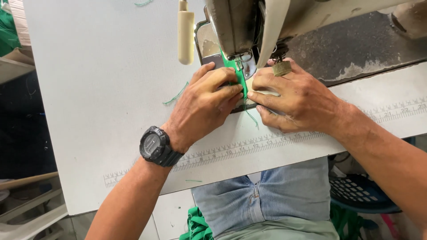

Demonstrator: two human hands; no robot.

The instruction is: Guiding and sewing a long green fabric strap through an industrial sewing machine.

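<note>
Pinching a narrow green strip (240,82) flat from both sides, your left hand (205,106) and right hand (299,100) steady it under the sewing machine (235,31) near the desk's (102,80) far edge.

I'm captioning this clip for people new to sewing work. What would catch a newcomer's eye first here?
Both hands, the left hand and right hand, press a narrow green strip flat under the sewing machine head at top centre. Next comes the dark wristwatch on the left wrist, above the ruler markings along the white table.
</note>
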